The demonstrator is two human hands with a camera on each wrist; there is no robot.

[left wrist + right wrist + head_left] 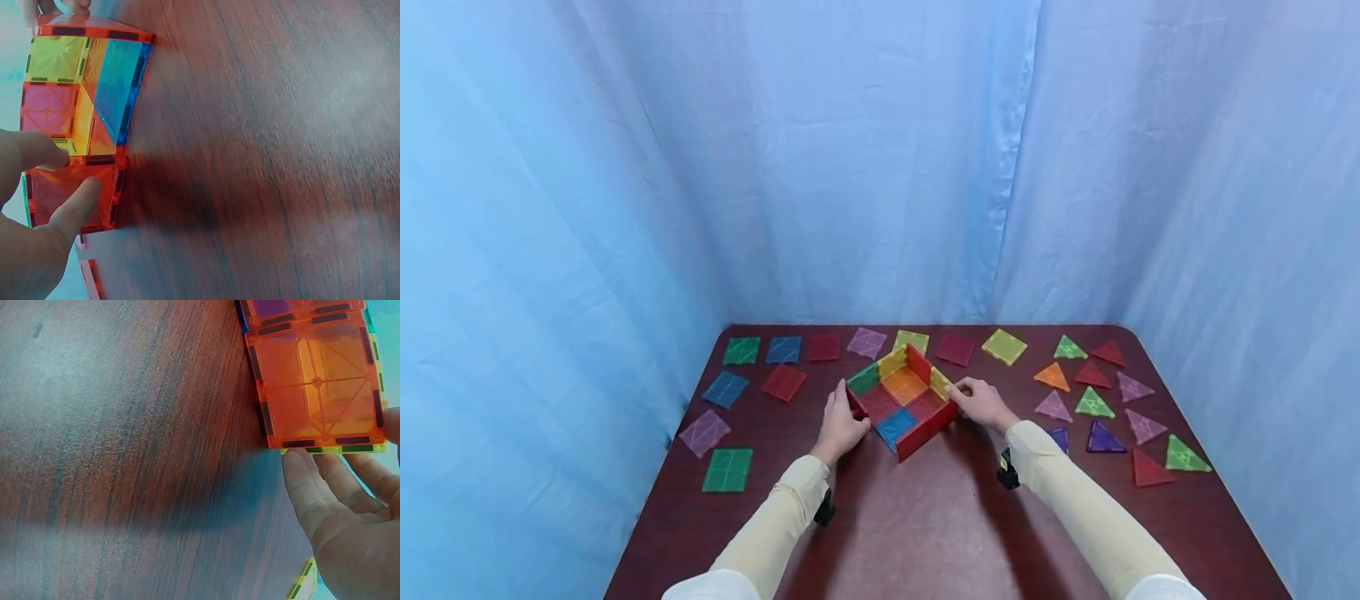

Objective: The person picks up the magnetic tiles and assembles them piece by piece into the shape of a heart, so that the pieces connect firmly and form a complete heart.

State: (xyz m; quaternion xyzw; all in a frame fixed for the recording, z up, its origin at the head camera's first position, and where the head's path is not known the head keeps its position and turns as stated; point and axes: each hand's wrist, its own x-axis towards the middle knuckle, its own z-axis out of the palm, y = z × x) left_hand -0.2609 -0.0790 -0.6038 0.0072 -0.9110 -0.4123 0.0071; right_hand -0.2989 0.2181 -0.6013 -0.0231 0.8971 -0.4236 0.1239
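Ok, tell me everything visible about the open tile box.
The tile box is an open-topped square of translucent, plastic-looking panels with dark strips along their edges. Its floor shows blue, orange and reddish tiles; its walls are green, yellow and red, with a gap beside the blue tile. One corner points toward the viewer. The left hand grips a red wall panel; the right hand holds a yellow one on the opposite side. Whether its base lies flat on the table is unclear.

Both forearms [775, 515] extended, fingers [304, 481] pinching
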